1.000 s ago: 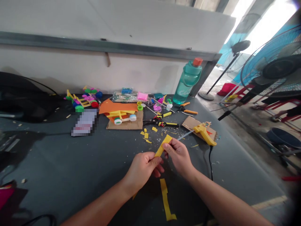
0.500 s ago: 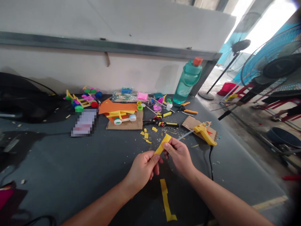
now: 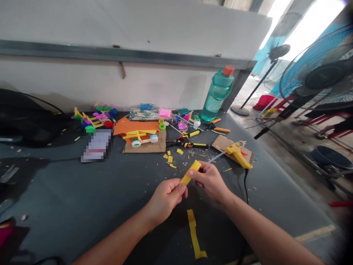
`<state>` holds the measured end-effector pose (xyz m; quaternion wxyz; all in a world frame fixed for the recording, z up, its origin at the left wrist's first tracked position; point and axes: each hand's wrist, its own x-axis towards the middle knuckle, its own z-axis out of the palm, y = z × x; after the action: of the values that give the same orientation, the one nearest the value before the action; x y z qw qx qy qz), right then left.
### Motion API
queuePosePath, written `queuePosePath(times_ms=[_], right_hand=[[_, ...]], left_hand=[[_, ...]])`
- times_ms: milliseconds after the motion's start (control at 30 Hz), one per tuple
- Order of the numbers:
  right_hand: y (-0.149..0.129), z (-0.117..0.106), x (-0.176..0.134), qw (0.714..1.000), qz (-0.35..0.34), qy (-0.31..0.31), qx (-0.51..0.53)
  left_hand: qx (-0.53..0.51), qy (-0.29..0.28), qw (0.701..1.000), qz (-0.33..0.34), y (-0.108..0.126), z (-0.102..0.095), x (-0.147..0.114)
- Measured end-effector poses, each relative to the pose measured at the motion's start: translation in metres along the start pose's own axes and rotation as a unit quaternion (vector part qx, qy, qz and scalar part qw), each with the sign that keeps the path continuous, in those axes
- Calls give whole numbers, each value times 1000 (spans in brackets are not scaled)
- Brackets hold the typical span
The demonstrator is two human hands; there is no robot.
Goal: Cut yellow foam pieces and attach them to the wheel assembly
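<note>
Between my hands, above the dark table, is a yellow paper strip (image 3: 191, 173), tilted up to the right. My left hand (image 3: 168, 197) pinches its lower end between thumb and fingers. The thumb of my right hand (image 3: 210, 180) presses on the strip near its upper end, with the fingers behind it. Below my hands another yellow strip with uneven edges (image 3: 193, 235) lies on the table. Small yellow paper scraps (image 3: 170, 159) are scattered just beyond my hands. A yellow glue gun (image 3: 240, 156) with a glue stick in it rests on cardboard to the right.
Farther back are orange paper (image 3: 132, 127) on cardboard with a small yellow wheeled frame (image 3: 145, 138), pliers (image 3: 195, 145) and a teal bottle (image 3: 217, 95). A phone-like blurred object (image 3: 96, 145) and colourful toy pieces (image 3: 100, 117) lie left. A large fan (image 3: 320, 79) stands right.
My right fingers have shifted slightly on the strip, and its upper part has turned a little. Both hands still hold it. The whole view has shifted slightly.
</note>
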<state>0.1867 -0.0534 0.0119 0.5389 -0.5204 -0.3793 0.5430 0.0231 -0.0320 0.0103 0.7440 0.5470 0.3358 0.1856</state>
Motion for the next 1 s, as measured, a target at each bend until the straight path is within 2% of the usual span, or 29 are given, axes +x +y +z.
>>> queuePosePath(times_ms=[200, 333, 433, 500, 600, 667, 800, 900, 1000], right_hand=[[0, -8, 5, 999, 9, 40, 26], [-3, -13, 11, 994, -25, 89, 61], [-4, -16, 13, 991, -35, 100, 80], [-3, -14, 12, 993, -14, 82, 81], [0, -10, 8, 999, 22, 2, 40], [1, -8, 6, 999, 19, -33, -11], [2, -4, 3, 996, -9, -32, -82], [2, -1, 0, 995, -19, -49, -88], [1, 1, -1, 996, -13, -52, -77]], left_hand=[[-22, -9, 999, -24, 2, -1, 1], [-4, -2, 1000, -26, -1, -1, 1], [9, 9, 1000, -25, -4, -1, 1], [9, 20, 1000, -18, -5, -1, 1], [9, 27, 1000, -12, -6, -1, 2], [12, 26, 999, -14, -6, 0, 3], [24, 34, 999, 8, -9, 0, 5], [31, 47, 998, 32, -9, 1, 6], [46, 61, 997, 28, -9, 3, 5]])
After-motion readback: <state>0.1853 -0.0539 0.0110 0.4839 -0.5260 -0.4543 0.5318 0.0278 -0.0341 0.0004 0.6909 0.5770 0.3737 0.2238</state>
